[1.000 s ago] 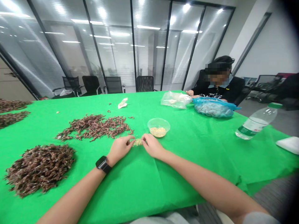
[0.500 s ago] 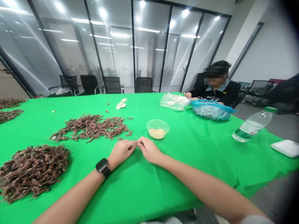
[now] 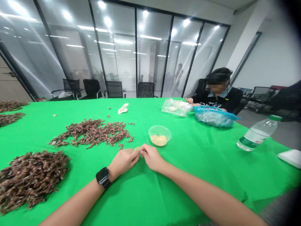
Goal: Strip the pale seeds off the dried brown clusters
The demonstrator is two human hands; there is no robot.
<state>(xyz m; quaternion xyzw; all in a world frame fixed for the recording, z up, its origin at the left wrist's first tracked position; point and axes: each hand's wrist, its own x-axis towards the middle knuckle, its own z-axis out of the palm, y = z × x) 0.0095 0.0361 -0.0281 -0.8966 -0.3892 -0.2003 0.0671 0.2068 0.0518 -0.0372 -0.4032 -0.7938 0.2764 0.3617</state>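
Note:
My left hand (image 3: pixel 125 160), with a black watch on the wrist, and my right hand (image 3: pixel 152 157) meet at their fingertips just above the cloth. Both are closed in a pinch, and whatever lies between the fingers is too small to make out. Small yellowish bits (image 3: pixel 137 148) show right at the left fingertips. Just beyond the right hand stands a clear plastic bowl (image 3: pixel 166 133) with pale yellow grains (image 3: pixel 159 140) in its bottom. A spread of dried, curled brown plant pieces (image 3: pixel 94 131) lies beyond my left hand.
A larger brown heap (image 3: pixel 33 177) lies at the left on the green cloth (image 3: pixel 131 201). Farther back are a clear bag (image 3: pixel 176 107), a blue bag (image 3: pixel 213 116) and a crumpled pale scrap (image 3: pixel 123 108). A bottle (image 3: pixel 258 133) stands at the right. Across the table sits another person (image 3: pixel 218 91).
The view has tilted slightly upward, so the table things sit lower. Yellowish bits now show at my left fingertips. My hands have stayed together in front of the bowl.

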